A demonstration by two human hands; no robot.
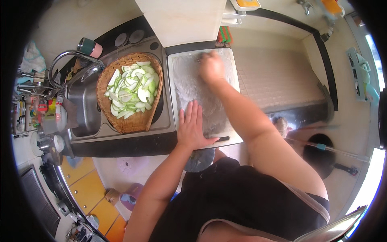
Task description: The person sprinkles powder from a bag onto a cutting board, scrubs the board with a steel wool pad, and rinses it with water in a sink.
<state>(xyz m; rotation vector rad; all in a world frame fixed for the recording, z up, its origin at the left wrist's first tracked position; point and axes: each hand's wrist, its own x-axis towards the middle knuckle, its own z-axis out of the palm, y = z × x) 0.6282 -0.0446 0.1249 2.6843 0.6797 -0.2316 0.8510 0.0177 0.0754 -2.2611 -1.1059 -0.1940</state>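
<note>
A white cutting board (236, 81) lies flat on the counter, its middle coated with greyish, streaky wet foam. My left hand (191, 127) rests palm down on the board's near left part, fingers spread, thumb by the slotted handle hole. Near the far edge, my right hand (213, 66) is curled over a small dark scrubber (200, 57). Motion blur and the fingers hide most of that scrubber. Left of the board, a woven bamboo basket (128, 125) holds a heap of pale green vegetable slices (133, 87).
The basket sits over the steel sink (84, 121), beneath a curved faucet (53, 66). A green and pink cup (90, 47) stands behind it. Right of the board is a lower tiled basin (272, 75). A striped cloth (224, 34) hangs by the wall corner. A black frying pan (319, 154) hangs at right.
</note>
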